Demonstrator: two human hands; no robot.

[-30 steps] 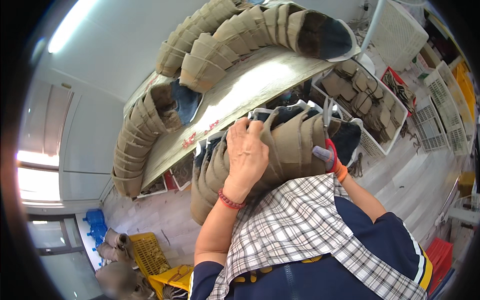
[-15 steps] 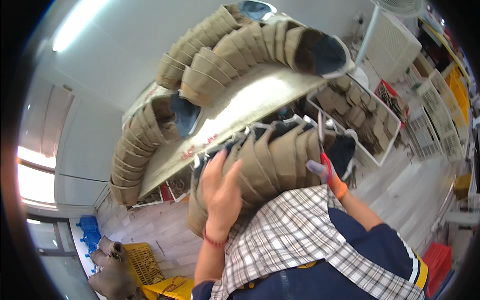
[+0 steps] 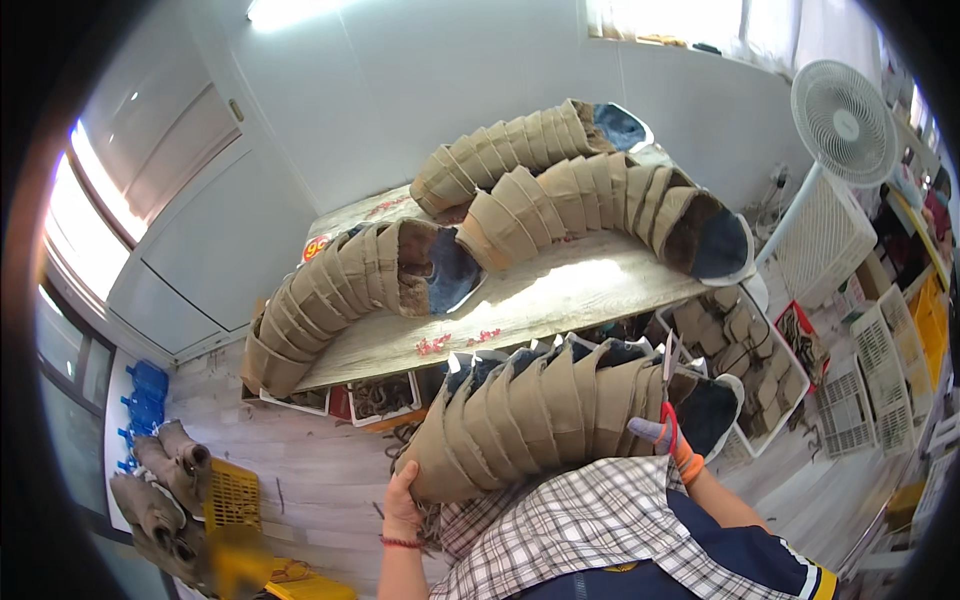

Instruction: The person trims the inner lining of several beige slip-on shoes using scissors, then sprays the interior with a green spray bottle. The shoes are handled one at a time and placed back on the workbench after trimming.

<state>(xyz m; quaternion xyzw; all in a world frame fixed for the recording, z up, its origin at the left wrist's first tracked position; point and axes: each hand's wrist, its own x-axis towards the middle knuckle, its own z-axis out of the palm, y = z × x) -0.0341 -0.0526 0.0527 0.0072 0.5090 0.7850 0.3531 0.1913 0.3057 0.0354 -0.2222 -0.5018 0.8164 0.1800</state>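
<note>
A long stack of nested brown boot uppers [image 3: 530, 425], with dark blue linings and white edges, lies across my front against a checked apron [image 3: 580, 515]. My left hand [image 3: 404, 500], with a red beaded bracelet at the wrist, grips the stack's left end, thumb on top. At the other end, my right hand [image 3: 682, 452] wears purple and orange finger covers. It holds red-handled scissors [image 3: 670, 420], blades pointing up beside the last upper. The fingers beneath the handles are partly hidden.
Ahead stands a table [image 3: 560, 275] bearing three more curved stacks of uppers [image 3: 330, 300]. Under its right side is a white crate [image 3: 795, 400] of brown pieces. A standing fan [image 3: 845, 125] is at right; brown boots [image 3: 175, 455] and a yellow crate [image 3: 232, 495] stand at lower left.
My left hand has gone from lying over the top of the stack to gripping its left end. The view has shifted, showing more of the wall and fan. The scissors stay in my right hand.
</note>
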